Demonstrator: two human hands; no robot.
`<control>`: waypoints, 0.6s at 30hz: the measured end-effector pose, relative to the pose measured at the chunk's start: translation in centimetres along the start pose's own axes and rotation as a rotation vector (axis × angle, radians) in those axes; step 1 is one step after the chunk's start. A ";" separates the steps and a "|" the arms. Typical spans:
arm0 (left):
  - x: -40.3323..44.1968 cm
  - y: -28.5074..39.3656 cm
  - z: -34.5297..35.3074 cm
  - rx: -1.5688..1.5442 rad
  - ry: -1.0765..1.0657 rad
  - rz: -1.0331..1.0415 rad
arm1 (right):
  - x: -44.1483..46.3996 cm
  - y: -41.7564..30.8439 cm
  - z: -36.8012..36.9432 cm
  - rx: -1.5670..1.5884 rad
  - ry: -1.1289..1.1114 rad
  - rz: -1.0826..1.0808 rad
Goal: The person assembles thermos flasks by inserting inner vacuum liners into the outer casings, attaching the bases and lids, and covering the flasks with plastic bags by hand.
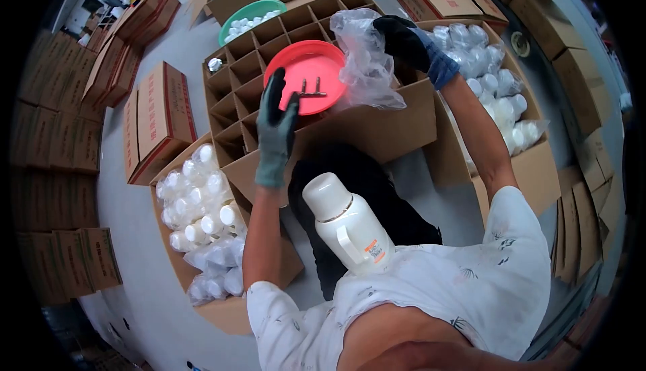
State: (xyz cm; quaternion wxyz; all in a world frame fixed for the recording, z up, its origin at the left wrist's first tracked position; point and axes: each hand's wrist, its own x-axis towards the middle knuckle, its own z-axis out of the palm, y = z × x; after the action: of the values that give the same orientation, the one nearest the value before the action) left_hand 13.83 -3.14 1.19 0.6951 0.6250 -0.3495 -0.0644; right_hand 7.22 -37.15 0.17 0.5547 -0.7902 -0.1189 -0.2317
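Observation:
My right hand (405, 42), in a dark glove with a blue cuff, grips a crumpled clear plastic bag (367, 58) by its upper edge. The bag hangs over the divided carton (377, 125) and the right rim of a red basin (286, 58). Several small dark metal pieces lie in that basin. At its left edge is my left hand (276, 112), in a grey and black glove, thumb and fingers apart and holding nothing. A white vacuum flask (346, 219) with a handle and an orange label rests tilted on my lap.
Open cartons of white-capped items in clear plastic stand at left (161, 226) and right (531, 112). Behind the divided carton is a green basin (225, 29) of small white parts. Closed cartons (158, 125) stand on the floor; more cartons (50, 149) are stacked far left.

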 end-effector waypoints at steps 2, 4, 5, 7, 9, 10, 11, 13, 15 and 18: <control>1.6 -0.2 -0.4 0.689 -0.128 0.354 | 1.3 1.0 1.2 0.162 -0.068 -0.052; 2.2 -2.4 -0.5 0.781 -0.150 0.460 | 3.3 0.5 3.1 0.730 -0.108 0.141; 2.8 -3.7 -0.5 0.758 -0.132 0.525 | 5.0 -4.3 4.3 1.000 0.006 0.671; 3.2 -4.2 0.2 0.702 0.011 0.495 | 6.8 -0.3 6.6 0.660 -0.153 0.312; 3.8 -3.7 0.5 0.409 0.211 0.093 | 8.1 -0.4 9.0 0.235 -0.119 0.048; 4.1 -3.1 0.7 0.215 0.329 -0.098 | 8.3 -0.9 10.4 -0.010 -0.054 -0.127; 4.1 -4.0 0.0 0.276 0.359 -0.067 | 8.0 -1.7 12.1 -0.175 0.010 -0.235; 3.3 -6.7 -1.4 0.397 0.421 -0.015 | 4.8 -4.7 16.6 -0.102 0.162 -0.063; 1.4 -7.0 -1.9 0.430 0.416 0.077 | 2.0 -3.3 18.6 -0.372 0.082 -0.083; -3.7 -5.3 -3.8 0.555 0.440 0.032 | -2.4 -1.8 18.6 -0.260 0.143 0.172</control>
State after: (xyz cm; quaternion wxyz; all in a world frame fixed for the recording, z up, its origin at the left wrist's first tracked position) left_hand 15.05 0.83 -5.01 0.5581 0.7836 -0.2053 0.1800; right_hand 8.69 -19.03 -4.68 0.4729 -0.8439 0.0201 -0.2524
